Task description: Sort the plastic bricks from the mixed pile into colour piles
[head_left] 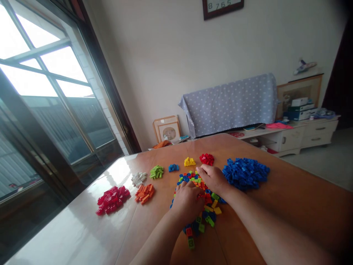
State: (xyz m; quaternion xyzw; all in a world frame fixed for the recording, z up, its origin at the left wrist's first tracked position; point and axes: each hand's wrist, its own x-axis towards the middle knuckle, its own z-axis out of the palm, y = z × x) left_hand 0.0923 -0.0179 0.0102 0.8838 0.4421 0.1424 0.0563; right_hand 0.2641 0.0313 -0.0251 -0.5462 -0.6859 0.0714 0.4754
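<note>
A mixed pile of toy building bricks [211,200] in blue, red, green, yellow and orange lies at the middle of the table, partly covered by my hands. My left hand [186,200] rests over its left side, fingers curled down among the bricks and their tips hidden. At the pile's far right edge is my right hand [213,178], its fingers bent together; whatever they hold is too small to make out. Close beside the right hand lies a large heap of blue bricks [245,173]. Beyond it are small groups of red bricks [206,159] and yellow bricks [189,161].
Further sorted groups sit leftward on the brown table [149,235]: blue bricks [173,168], green bricks [156,172], white bricks [138,179], orange bricks [145,193] and dark red bricks [113,200]. A low white cabinet [292,140] stands behind, a window [55,81] left.
</note>
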